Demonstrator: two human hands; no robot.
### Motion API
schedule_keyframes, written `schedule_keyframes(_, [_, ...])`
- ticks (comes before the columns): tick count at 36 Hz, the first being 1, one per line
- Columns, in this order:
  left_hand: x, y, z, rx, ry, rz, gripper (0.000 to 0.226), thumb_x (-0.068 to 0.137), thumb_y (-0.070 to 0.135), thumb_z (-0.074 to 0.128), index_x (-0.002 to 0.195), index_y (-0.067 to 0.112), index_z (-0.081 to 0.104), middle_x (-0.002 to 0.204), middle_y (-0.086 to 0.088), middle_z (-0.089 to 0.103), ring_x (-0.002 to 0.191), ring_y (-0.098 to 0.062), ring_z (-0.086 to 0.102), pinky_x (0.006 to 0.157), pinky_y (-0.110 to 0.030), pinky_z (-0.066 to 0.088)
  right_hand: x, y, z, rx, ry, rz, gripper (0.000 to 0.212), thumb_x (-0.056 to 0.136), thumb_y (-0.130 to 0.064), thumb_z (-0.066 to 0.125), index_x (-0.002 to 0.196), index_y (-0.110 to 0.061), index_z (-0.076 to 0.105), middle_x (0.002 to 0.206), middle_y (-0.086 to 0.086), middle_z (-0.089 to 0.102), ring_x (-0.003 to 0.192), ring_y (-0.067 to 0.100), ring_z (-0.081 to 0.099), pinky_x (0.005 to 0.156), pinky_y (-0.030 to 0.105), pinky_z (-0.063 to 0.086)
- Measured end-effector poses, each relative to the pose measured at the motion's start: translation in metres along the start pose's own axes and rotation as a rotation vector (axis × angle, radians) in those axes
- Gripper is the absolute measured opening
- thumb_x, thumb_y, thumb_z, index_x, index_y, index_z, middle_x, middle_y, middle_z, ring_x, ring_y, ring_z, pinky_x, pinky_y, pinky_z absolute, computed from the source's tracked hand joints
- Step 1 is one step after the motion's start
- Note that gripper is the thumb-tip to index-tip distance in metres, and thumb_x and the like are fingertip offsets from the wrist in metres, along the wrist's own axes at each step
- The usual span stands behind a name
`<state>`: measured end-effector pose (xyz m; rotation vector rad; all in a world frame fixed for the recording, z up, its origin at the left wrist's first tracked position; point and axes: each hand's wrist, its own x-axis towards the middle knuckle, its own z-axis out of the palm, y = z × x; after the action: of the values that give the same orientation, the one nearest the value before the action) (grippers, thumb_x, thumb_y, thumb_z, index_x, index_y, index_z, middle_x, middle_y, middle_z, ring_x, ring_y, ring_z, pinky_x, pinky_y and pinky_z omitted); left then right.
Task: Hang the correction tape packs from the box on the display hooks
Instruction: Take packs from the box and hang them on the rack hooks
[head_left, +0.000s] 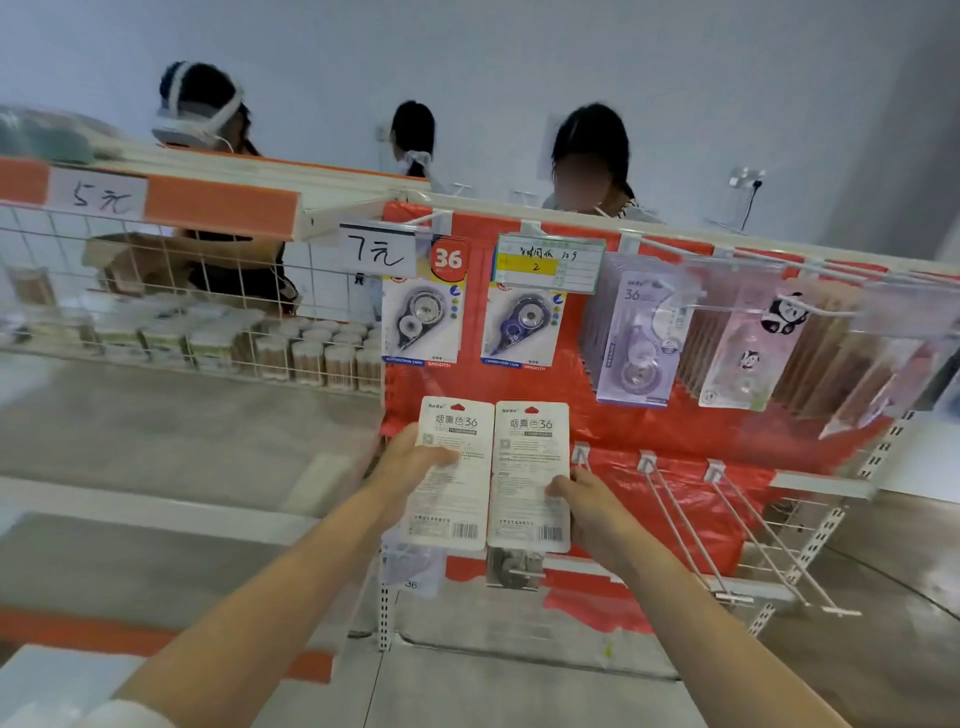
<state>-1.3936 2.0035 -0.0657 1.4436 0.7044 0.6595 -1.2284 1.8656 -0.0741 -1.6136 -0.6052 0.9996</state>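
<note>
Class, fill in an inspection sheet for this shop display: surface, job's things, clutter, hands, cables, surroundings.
Surface: red backboard with empty lower hooks.
Job's things: two correction tape packs, backs facing the camera, left pack and right pack; hung packs above.
Clutter: nothing seen.
Hands: left hand grips the left pack; right hand grips the right pack.
Cables: wall plug lead.
Surroundings: cotton swab tubs in a wire basket; three people behind.

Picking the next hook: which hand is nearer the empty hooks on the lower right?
Right. The right hand, holding a pack, is just beside the empty hooks; the left hand sits further left, holding another pack.
</note>
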Motion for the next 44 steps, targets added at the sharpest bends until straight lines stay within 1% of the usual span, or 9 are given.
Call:
schedule_keyframes(3, [-0.001, -0.004, 0.001, -0.032, -0.03, 0.004, 0.027, 0.086, -0.004, 0.061, 0.109, 0.01, 0.061, 0.11, -0.007, 0.071, 0.102, -0.027, 0.067, 0.092, -0.048, 0.051, 0.0, -0.002, 0.006, 0.027, 0.011, -0.015, 0.027, 0.096, -0.004, 0.042, 0.123, -0.004, 0.044, 0.119, 0.013, 0.063, 0.106, 0.031, 0.062, 0.093, 0.053, 0.05])
schedule_keyframes(11, [0.004, -0.007, 0.017, 0.002, 0.005, 0.011, 0.034, 0.084, 0.002, 0.069, 0.114, 0.013, 0.056, 0.113, -0.003, 0.069, 0.103, -0.023, 0.067, 0.095, -0.049, 0.051, -0.006, -0.002, 0.014, 0.082, -0.044, -0.059, 0.029, 0.096, -0.001, 0.04, 0.116, -0.018, 0.053, 0.112, 0.003, 0.069, 0.107, 0.029, 0.063, 0.095, 0.056, 0.047])
schedule_keyframes(17, [0.005, -0.008, 0.032, 0.099, 0.079, 0.047, 0.037, 0.088, 0.005, 0.065, 0.116, 0.011, 0.042, 0.111, -0.001, 0.062, 0.099, -0.018, 0.061, 0.072, -0.024, 0.049, -0.011, -0.003, 0.013, 0.17, -0.069, -0.076, 0.03, 0.096, 0.0, 0.041, 0.117, -0.019, 0.051, 0.112, 0.004, 0.068, 0.104, 0.028, 0.064, 0.088, 0.051, 0.052])
schedule_keyframes(21, [0.003, -0.008, 0.035, 0.185, 0.072, -0.021, 0.051, 0.093, 0.02, 0.062, 0.126, 0.012, 0.024, 0.11, -0.001, 0.055, 0.095, -0.015, 0.055, 0.067, -0.022, 0.044, -0.013, -0.006, 0.012, 0.222, -0.042, -0.07, 0.02, 0.095, -0.003, 0.046, 0.113, -0.012, 0.049, 0.107, 0.01, 0.065, 0.09, 0.026, 0.065, 0.072, 0.042, 0.056])
schedule_keyframes(27, [0.005, -0.016, 0.046, 0.194, -0.052, -0.138, 0.037, 0.099, 0.04, 0.046, 0.122, 0.011, 0.041, 0.124, -0.009, 0.057, 0.109, -0.025, 0.057, 0.094, -0.047, 0.05, -0.014, -0.002, 0.021, -0.081, -0.027, -0.16, 0.014, 0.094, -0.028, 0.057, 0.102, -0.018, 0.051, 0.096, 0.002, 0.061, 0.079, 0.015, 0.061, 0.062, 0.03, 0.049])
schedule_keyframes(32, [0.0, -0.014, 0.052, -0.105, -0.26, -0.227, 0.081, 0.076, 0.081, 0.038, 0.126, 0.021, 0.059, 0.125, -0.008, 0.064, 0.118, -0.028, 0.059, 0.103, -0.05, 0.044, -0.011, -0.001, 0.029, -0.349, -0.045, -0.213, 0.032, 0.093, -0.046, 0.055, 0.112, -0.022, 0.048, 0.104, -0.002, 0.062, 0.094, 0.015, 0.065, 0.077, 0.033, 0.057])
schedule_keyframes(36, [0.0, -0.012, 0.047, -0.163, -0.316, -0.209, 0.054, 0.09, 0.052, 0.052, 0.121, 0.009, 0.063, 0.111, -0.018, 0.069, 0.1, -0.032, 0.067, 0.091, -0.046, 0.052, -0.01, -0.002, 0.027, -0.379, -0.053, -0.219, 0.025, 0.097, -0.044, 0.047, 0.111, -0.025, 0.052, 0.105, -0.002, 0.064, 0.099, 0.017, 0.065, 0.09, 0.037, 0.054])
schedule_keyframes(41, [-0.003, -0.013, 0.044, -0.242, -0.288, -0.19, 0.029, 0.096, 0.012, 0.05, 0.121, -0.001, 0.058, 0.094, -0.019, 0.07, 0.083, -0.031, 0.068, 0.077, -0.04, 0.056, -0.008, -0.001, 0.021, -0.343, -0.052, -0.281, 0.01, 0.098, -0.024, 0.05, 0.107, -0.025, 0.055, 0.083, -0.004, 0.061, 0.074, 0.008, 0.058, 0.074, 0.027, 0.047])
schedule_keyframes(44, [-0.004, -0.015, 0.045, -0.252, -0.261, -0.174, 0.024, 0.095, 0.007, 0.052, 0.117, 0.003, 0.062, 0.098, -0.019, 0.071, 0.084, -0.031, 0.07, 0.073, -0.04, 0.058, -0.004, 0.002, 0.016, -0.321, -0.039, -0.27, 0.013, 0.094, -0.024, 0.058, 0.106, -0.028, 0.054, 0.1, 0.002, 0.062, 0.088, 0.014, 0.06, 0.083, 0.036, 0.048])
